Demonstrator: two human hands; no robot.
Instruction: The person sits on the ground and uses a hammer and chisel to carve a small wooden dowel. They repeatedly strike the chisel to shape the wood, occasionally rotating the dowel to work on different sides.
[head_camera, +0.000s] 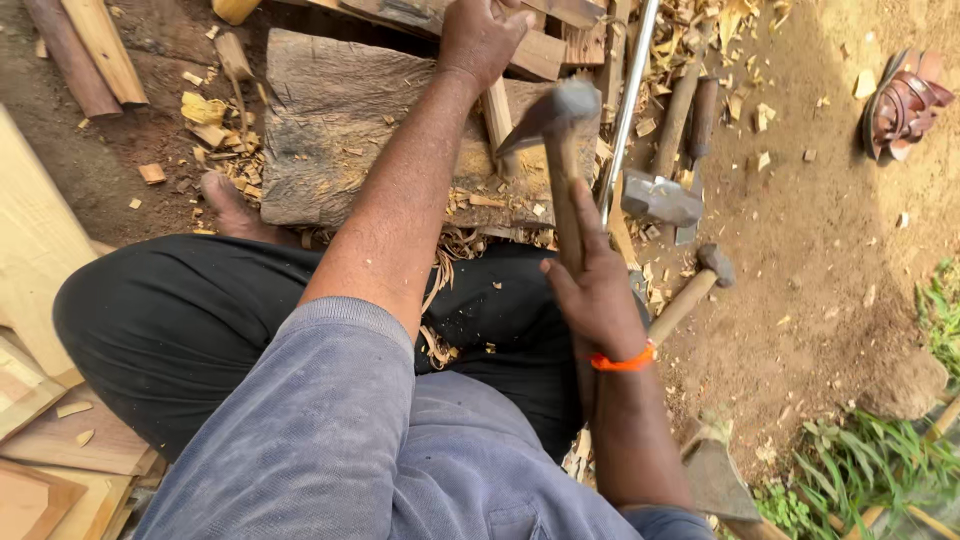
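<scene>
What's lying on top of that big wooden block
Wood shavings and a small wooden stick, held upright by the left hand. The forearm hides part of the wooden block.

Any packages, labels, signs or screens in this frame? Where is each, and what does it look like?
None in view. The scene shows only the left hand gripping a wooden piece on a chopping block, the right hand holding an adze-like tool, spare hammers and wood chips on bare soil.

Bare earth littered with wood chips (215, 135). A second hammer (697, 280) lies on the ground beside an axe head (660, 197); a metal rod (625, 105) runs alongside. Sandals (905, 100) upper right. Grass (870, 470) lower right. Pale boards (40, 420) stacked at left.
</scene>
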